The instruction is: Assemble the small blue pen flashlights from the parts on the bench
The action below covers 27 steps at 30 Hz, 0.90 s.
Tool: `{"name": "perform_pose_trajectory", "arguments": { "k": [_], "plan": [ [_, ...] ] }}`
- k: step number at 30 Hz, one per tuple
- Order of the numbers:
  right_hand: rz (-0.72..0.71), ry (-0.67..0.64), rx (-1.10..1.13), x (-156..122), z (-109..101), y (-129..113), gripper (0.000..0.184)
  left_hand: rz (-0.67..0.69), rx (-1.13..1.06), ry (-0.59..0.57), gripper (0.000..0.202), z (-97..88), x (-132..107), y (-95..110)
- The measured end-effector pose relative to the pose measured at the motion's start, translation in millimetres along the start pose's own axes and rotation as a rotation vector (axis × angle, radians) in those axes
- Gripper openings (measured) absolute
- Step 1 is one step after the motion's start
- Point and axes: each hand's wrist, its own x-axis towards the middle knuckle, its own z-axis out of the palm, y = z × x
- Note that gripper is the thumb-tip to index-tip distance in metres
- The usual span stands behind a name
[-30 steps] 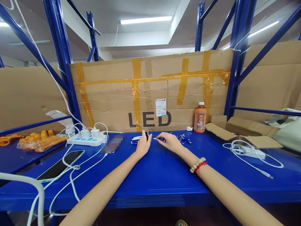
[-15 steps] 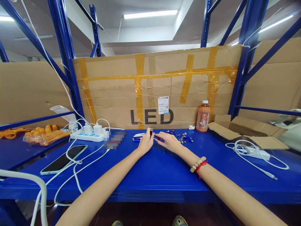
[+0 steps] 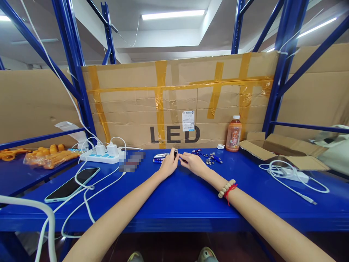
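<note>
My left hand (image 3: 168, 166) is closed around a small dark, silver-tipped piece (image 3: 176, 153) that looks like a pen part. Right beside it, my right hand (image 3: 194, 163) has its fingers pinched together close to that piece. What it grips is too small and covered to make out. Behind my left hand lie silver pen-like tubes (image 3: 160, 155) and a blue one (image 3: 157, 161). Beyond my right hand, blue pen-like parts (image 3: 216, 158) are scattered with several small metal bits (image 3: 209, 161).
On the left of the blue table (image 3: 174, 203) are a phone (image 3: 72, 185), a power strip (image 3: 100, 158) and loose white cables. A drink bottle (image 3: 233, 134), an open cardboard box (image 3: 283, 149) and a coiled white cable (image 3: 289, 174) stand on the right. A cardboard wall (image 3: 131, 109) closes the back.
The view has shifted slightly. My right fingers have curled a little and the dark piece between the hands shows less. Both hands stay in the same place.
</note>
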Motion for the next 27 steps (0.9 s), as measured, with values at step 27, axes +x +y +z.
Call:
{"name": "perform_pose_trajectory", "arguments": {
  "k": [27],
  "plan": [
    [0.157,0.238,0.125,0.3,-4.0,4.9,0.03,0.043,0.221,-0.146,0.029,-3.3,-3.7,9.6]
  ]
}}
